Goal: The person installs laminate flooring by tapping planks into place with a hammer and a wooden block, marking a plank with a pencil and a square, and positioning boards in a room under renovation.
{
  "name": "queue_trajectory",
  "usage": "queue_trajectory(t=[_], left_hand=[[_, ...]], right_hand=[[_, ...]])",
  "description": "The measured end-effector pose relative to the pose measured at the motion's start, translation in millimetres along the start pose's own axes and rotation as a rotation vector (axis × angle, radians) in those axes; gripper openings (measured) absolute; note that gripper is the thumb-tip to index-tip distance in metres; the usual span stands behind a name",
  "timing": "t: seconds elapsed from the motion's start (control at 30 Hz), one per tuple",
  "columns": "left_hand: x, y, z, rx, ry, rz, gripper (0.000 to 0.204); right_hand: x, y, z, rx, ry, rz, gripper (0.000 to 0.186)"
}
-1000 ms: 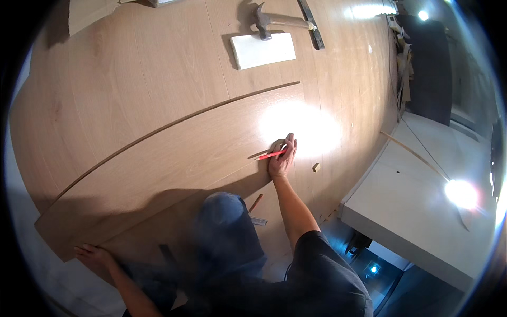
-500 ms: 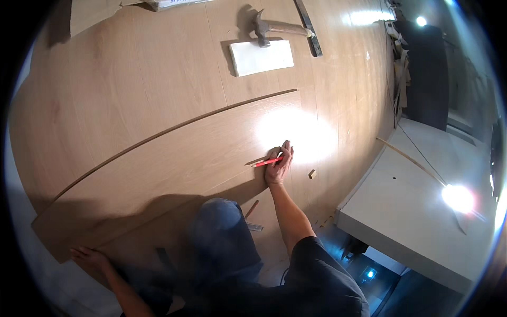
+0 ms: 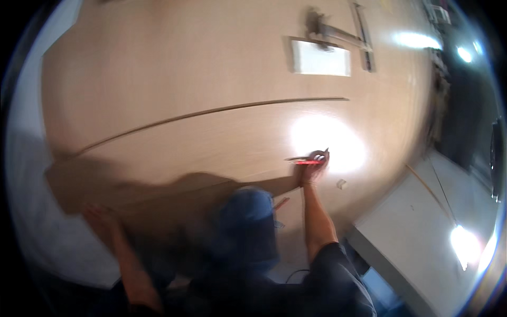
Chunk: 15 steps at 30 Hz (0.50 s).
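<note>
A long wood-look floor plank (image 3: 222,134) lies across the wood-look floor before me. My right hand (image 3: 315,170) rests at its near edge, toward the right end, its fingers closed on a red pencil (image 3: 306,162) that points left. At the plank's near left corner, my left hand (image 3: 100,216) touches the edge; motion blurs its fingers, so their grip does not show. Between my arms a knee in blue jeans (image 3: 248,206) stands close to the plank's near side.
Beyond the plank, a hammer (image 3: 340,36) lies with its head on a white block (image 3: 322,59), beside a dark flat bar (image 3: 364,39). A small wood offcut (image 3: 342,184) sits right of my hand. At right stands a white panel-like surface (image 3: 406,222) with a bright lamp (image 3: 466,245).
The view has swung, so the floor, plank and tools all sit farther right and everything is blurred. My right hand still holds the pencil at the plank; my left stays at its corner.
</note>
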<state>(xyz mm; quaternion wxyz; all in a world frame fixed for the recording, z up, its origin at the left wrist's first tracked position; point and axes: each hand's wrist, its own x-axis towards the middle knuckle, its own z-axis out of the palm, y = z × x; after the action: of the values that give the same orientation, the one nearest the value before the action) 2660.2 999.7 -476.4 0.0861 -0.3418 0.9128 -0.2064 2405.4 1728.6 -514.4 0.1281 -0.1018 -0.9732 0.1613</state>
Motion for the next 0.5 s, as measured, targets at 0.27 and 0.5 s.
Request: queue_trajectory(t=[0.27, 0.5], left_hand=[[13.1, 43.1, 24.2, -0.578, 0.078, -0.347, 0.07], [15.4, 51.0, -19.1, -0.563, 0.016, -0.407, 0.069]], right_hand=[[12.0, -1.2, -14.2, 0.564, 0.015, 0.028, 0.042], [12.4, -1.5, -13.3, 0.192, 0.084, -0.117, 0.03]])
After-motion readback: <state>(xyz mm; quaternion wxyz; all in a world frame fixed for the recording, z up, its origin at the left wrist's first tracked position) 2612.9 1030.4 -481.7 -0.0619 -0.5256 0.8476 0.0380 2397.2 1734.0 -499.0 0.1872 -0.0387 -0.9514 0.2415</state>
